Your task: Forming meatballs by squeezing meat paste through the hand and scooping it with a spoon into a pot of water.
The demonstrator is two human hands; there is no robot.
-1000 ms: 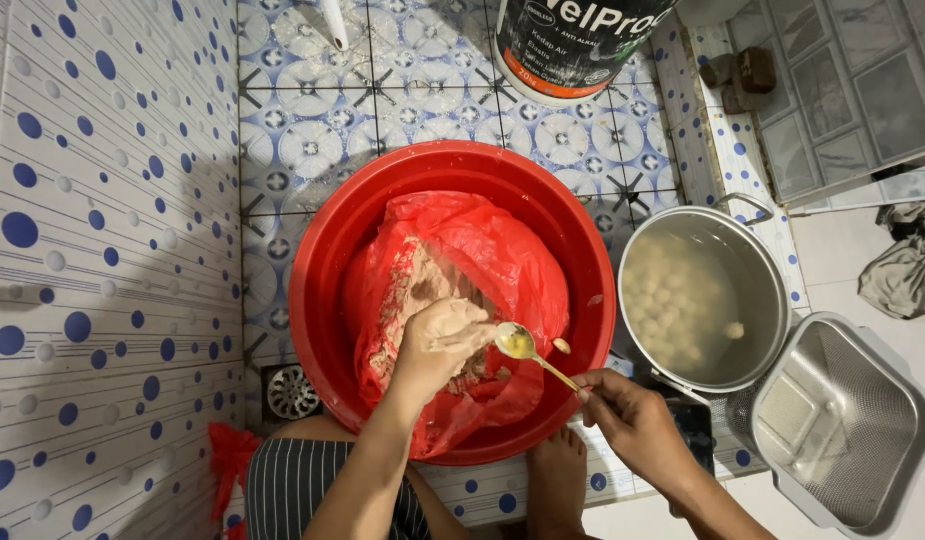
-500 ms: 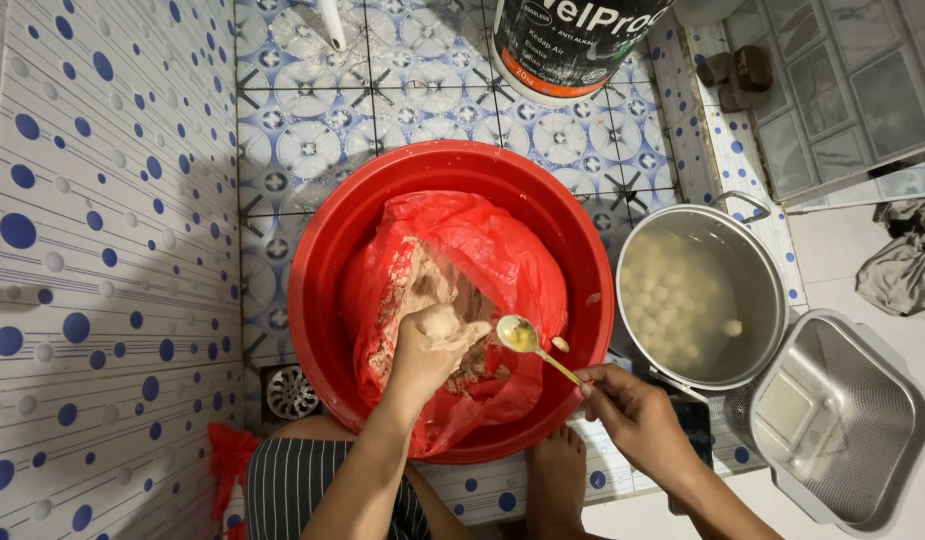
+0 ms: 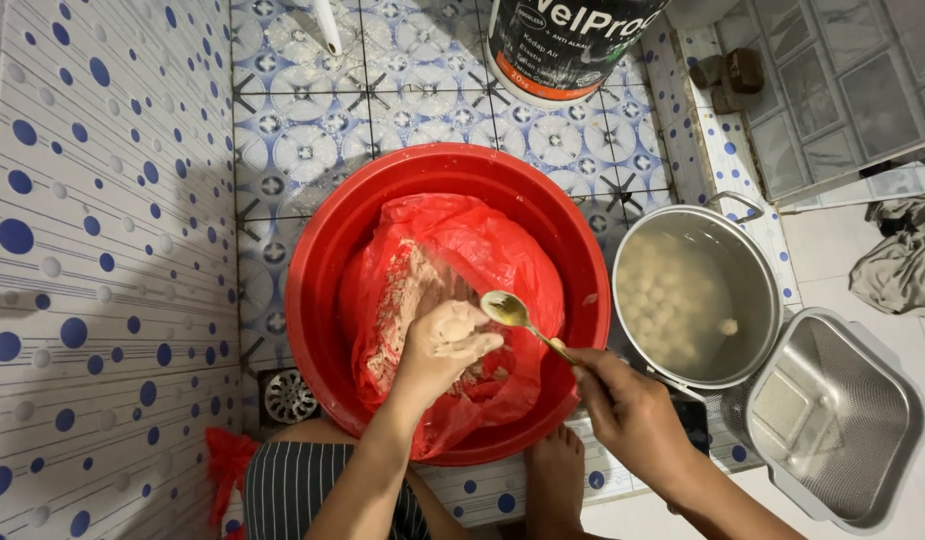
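The left hand [image 3: 444, 345] was closed around a lump of pale, pinkish minced paste [image 3: 454, 322], which bulged out at the top of the fist between thumb and forefinger. It hovered over the rest of that paste, heaped in a red plastic bag [image 3: 482, 250] that lined a wide round red plastic basin [image 3: 322, 260] on the patterned blue-and-white tiled floor [image 3: 312, 140]. The right hand [image 3: 627, 415], nearer and to the right, pinched the handle of a small gold-coloured metal spoon [image 3: 507, 310] between its fingers; the spoon's bowl sat just beside the squeezed lump, almost touching it.

Right of the basin stood a round steel pot [image 3: 752, 290] of cloudy water with many pale balls [image 3: 662, 300] in it. Nearer and further right lay a square metal container [image 3: 882, 420], and a black bucket [image 3: 572, 45] stood at the far edge.

The paste looked soft, wet and sticky, light in a small portion, likely to smear and cling to skin and spoon, and best gripped gently in the whole palm. The spoon looked stiff and thin, and probably slippery if wet; the handle end was the sound place to hold it.
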